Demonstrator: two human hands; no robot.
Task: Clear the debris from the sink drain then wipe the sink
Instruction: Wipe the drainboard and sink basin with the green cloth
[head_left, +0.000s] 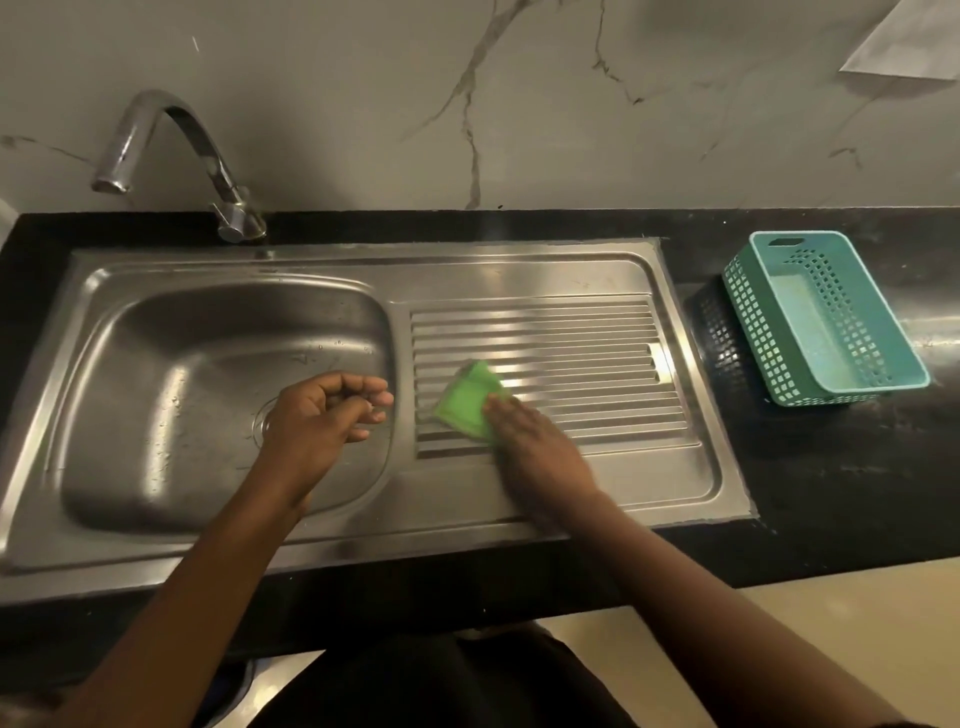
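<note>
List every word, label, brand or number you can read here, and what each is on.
No text can be read in this picture.
Small shiny plate on the sink drainboard: perhaps a brand stamp, too small and glared to read.
Pale sheet at the top right corner: no print shows.

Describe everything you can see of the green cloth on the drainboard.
The green cloth is a small bright-green pad, soft-looking, roughly square and slightly rumpled. It lies on the ribbed steel drainboard, near its left end beside the basin. The right hand presses its near-right corner with straight fingers; nothing else touches it.
</note>
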